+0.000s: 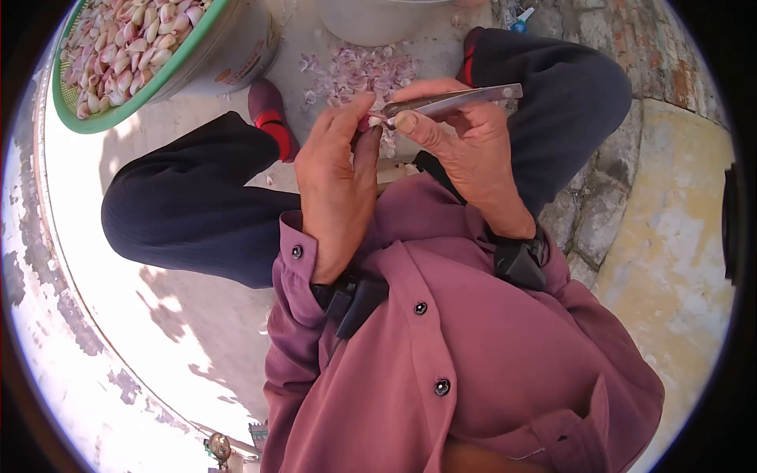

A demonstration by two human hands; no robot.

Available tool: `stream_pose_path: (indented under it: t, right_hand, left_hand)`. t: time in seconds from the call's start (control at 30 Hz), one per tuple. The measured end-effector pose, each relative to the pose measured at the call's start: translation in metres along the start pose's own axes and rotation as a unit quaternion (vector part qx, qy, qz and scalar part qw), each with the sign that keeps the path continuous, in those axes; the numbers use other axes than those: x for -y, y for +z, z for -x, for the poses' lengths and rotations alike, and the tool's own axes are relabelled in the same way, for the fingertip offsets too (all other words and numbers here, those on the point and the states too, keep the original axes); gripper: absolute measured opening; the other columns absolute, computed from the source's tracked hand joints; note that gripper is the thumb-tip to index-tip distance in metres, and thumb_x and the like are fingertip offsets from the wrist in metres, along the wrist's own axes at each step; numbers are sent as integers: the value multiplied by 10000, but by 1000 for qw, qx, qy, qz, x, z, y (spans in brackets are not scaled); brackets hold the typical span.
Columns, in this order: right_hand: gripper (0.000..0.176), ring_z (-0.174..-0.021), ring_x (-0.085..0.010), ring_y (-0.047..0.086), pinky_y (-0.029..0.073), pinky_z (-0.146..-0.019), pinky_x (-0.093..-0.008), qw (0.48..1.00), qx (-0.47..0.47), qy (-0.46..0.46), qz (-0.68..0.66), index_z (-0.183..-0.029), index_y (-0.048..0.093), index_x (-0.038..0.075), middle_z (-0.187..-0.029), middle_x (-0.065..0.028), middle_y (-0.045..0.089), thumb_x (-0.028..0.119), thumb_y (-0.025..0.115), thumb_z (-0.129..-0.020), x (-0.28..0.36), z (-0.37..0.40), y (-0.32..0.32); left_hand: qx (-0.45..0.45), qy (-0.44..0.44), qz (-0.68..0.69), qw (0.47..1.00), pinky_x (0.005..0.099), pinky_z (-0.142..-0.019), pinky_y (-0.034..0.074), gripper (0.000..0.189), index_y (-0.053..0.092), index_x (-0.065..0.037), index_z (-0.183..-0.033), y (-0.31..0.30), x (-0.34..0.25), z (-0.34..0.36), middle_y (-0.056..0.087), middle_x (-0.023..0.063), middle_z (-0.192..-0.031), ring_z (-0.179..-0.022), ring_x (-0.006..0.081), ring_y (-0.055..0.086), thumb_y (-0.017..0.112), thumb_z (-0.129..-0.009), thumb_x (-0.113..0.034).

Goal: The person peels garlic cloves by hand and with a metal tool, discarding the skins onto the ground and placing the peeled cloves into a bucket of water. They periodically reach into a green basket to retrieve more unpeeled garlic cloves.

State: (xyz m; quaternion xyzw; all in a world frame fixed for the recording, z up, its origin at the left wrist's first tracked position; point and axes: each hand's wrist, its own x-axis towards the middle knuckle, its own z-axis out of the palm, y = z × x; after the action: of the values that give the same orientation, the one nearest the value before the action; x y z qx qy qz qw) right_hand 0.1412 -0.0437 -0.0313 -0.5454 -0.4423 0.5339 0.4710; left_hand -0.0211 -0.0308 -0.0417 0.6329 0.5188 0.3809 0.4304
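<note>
My left hand (337,169) is closed, with a garlic clove (374,121) pinched between thumb and fingertips. In my right hand (477,154) is a small knife (465,96), its metal handle pointing to the right and its tip end meeting the clove. The fingers partly hide both the clove and the blade. Below the hands on the ground, between the feet, lies a pile of pinkish garlic skins (359,72).
At the upper left, a green-rimmed basket (146,98) full of garlic cloves (130,47) rests on a white bucket (229,67). A grey basin (378,27) stands beyond the skins. A small blue-and-white item (521,20) lies near the brick edging at the right.
</note>
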Motion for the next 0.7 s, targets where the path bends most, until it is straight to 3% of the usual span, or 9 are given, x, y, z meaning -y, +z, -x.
stream_pose_path:
  t: [0.2, 0.27, 0.33, 0.37, 0.43, 0.53, 0.63, 0.7]
  right_hand:
    - [196, -860, -90, 615, 501, -768, -217, 998, 25, -38, 44, -1024, 652, -3, -941, -37, 659, 100, 702, -865, -1, -8, 8]
    - [174, -836, -103, 633, 526, -756, -230, 995, 23, 32, -89, -1008, 654, 1, -910, -38, 662, 116, 685, -881, -1, -11, 7]
    - [171, -813, -113, 644, 542, -752, -237, 994, 12, 40, -103, -997, 655, 2, -871, -37, 664, 137, 674, -892, -13, -13, 6]
    - [174, -808, -108, 638, 532, -749, -232, 996, -9, 42, -72, -996, 657, 4, -869, -35, 665, 143, 675, -893, -24, -12, 4]
    - [177, -803, -102, 631, 522, -746, -226, 998, -35, 41, -40, -996, 659, 6, -868, -33, 665, 150, 677, -894, -46, -12, -6]
    - [181, -806, -89, 613, 493, -754, -218, 995, -74, 45, 42, -1003, 659, 17, -897, -27, 664, 153, 689, -886, -54, -14, -17]
    - [189, -820, -78, 597, 466, -764, -214, 996, -67, 36, -39, -1017, 658, 28, -912, -19, 663, 165, 687, -890, -31, -8, -15]
    - [203, -845, -83, 606, 478, -791, -227, 988, -10, 43, -147, -1038, 649, 27, -923, -23, 664, 175, 672, -901, -13, -4, -10]
  left_hand:
    - [5, 26, -62, 998, 256, -674, 473, 310, 628, 2, -1122, -5, -3, -2, 603, 84, -851, -746, 136, 592, 633, -819, 65]
    - [15, 28, -67, 997, 248, -679, 477, 302, 627, 1, -1130, -4, 0, 0, 611, 73, -856, -759, 126, 601, 629, -834, 58]
    - [35, -83, 120, 989, 227, -708, 486, 276, 615, 7, -1158, -1, 2, 3, 627, 57, -894, -793, 107, 616, 613, -883, 20]
    - [37, -84, 119, 989, 227, -708, 486, 276, 615, 7, -1158, -1, 0, 4, 627, 57, -894, -793, 107, 616, 613, -883, 20]
    - [-4, -130, 273, 953, 214, -747, 494, 267, 602, 16, -1185, -1, -7, 1, 631, 57, -942, -813, 96, 622, 595, -922, -22]
    - [19, -126, 258, 958, 224, -741, 507, 227, 535, 2, -1142, -4, -10, -3, 628, 73, -934, -805, 110, 623, 586, -921, -7]
    - [36, -143, 294, 944, 225, -743, 505, 275, 469, -10, -1164, -2, -8, -2, 627, 81, -933, -802, 114, 626, 594, -919, -16]
    - [38, -155, 321, 934, 230, -743, 505, 299, 440, -19, -1172, 1, -11, -2, 625, 85, -932, -804, 119, 629, 598, -918, -21]
